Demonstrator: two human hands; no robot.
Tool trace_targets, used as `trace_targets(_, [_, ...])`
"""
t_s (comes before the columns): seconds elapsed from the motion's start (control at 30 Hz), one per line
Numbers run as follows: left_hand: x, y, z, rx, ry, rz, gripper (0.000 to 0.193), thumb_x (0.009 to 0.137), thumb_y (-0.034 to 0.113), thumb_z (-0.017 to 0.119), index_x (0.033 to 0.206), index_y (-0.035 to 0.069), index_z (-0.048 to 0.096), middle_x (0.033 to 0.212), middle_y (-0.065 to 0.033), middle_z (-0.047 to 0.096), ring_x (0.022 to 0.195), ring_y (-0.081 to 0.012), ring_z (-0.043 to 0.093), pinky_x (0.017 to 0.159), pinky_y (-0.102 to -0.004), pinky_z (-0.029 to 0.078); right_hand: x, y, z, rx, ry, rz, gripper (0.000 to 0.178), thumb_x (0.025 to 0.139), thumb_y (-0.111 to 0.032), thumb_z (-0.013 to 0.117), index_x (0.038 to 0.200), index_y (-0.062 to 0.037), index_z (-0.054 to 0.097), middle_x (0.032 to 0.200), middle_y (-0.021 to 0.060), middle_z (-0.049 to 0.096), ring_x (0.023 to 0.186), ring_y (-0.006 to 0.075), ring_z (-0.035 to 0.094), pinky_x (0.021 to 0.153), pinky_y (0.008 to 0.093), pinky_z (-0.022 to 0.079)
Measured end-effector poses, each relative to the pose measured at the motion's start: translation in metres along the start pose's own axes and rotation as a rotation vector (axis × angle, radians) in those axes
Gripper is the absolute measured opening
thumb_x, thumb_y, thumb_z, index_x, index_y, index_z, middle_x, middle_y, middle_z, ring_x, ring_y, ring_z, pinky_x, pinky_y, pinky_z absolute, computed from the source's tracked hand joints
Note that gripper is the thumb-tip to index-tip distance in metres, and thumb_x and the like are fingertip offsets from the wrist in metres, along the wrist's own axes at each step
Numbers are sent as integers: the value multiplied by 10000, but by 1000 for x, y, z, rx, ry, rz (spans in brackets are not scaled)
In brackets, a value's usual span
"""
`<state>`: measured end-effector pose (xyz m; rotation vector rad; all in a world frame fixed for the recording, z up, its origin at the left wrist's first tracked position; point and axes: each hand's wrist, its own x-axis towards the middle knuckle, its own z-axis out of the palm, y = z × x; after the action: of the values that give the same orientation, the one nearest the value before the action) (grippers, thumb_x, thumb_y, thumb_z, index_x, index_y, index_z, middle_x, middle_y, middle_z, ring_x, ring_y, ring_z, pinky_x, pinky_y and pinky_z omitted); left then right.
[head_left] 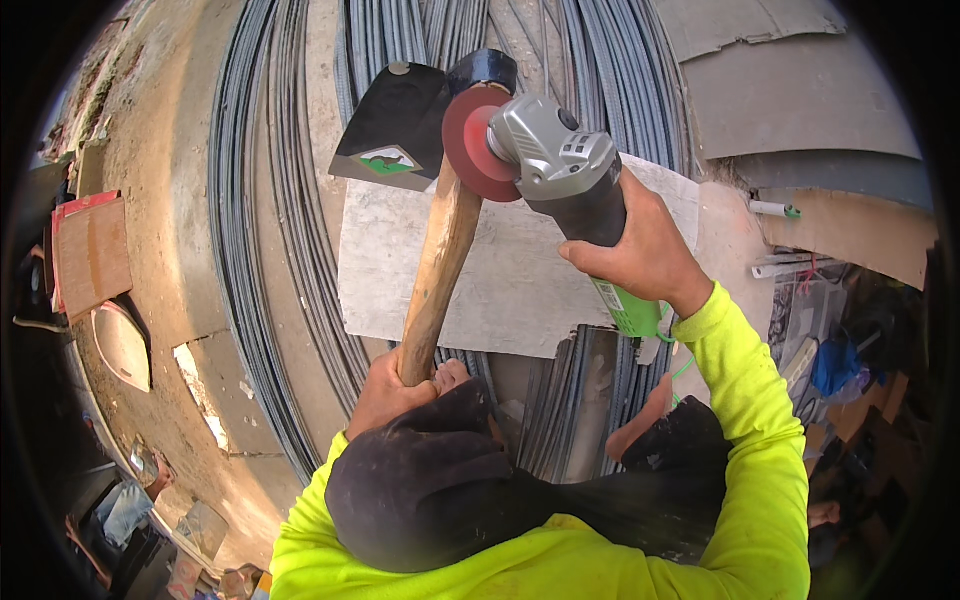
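Observation:
My left hand (384, 392) is wrapped round the lower end of a hoe's wooden handle (440, 270), close to my knee. At the far end of that handle is the hoe's broad black blade (396, 112), with a green and white label, beside a dark metal socket (483, 68). My right hand (652, 240) grips an angle grinder (560, 155) with a silver head and green rear body. Its red disc (465, 140) overlaps the top of the handle, just below the socket; whether it touches the wood I cannot tell.
Long bundles of steel bars (250, 200) run beneath and beside a pale flat sheet (400, 290). A green cord (684, 368) trails from the grinder near my foot. Grey sheets (800, 95) lie at the far right, with clutter below; a brown board (92, 250) stands left.

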<state>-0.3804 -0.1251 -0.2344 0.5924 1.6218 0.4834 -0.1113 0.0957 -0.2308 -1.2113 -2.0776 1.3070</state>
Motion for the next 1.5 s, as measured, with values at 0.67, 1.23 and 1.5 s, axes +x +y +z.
trace_targets(0.67, [-2,5,6,10,29,11,186,819,117,721,916,-6,621,767,-16,605,704,-102,563,644,-300,470,-3,-1,6,65,12,58,684,717,-265,810,1272,44,557,1088,198,706,973,309,696,913,398,542])
trace_targets(1.23, [4,-17,-1,-80,45,0,157,754,43,680,893,16,611,759,1,578,695,-98,553,639,-286,463,-20,22,27,-9,-58,-101,675,697,-247,832,1201,90,535,956,282,703,883,417,729,809,431,569])
trace_targets(1.5, [2,-18,-3,-118,48,-24,157,749,37,674,893,17,614,768,0,584,700,-94,555,643,-280,459,5,26,24,24,-15,-120,652,690,-238,838,1182,65,537,951,271,701,880,439,720,797,449,563])
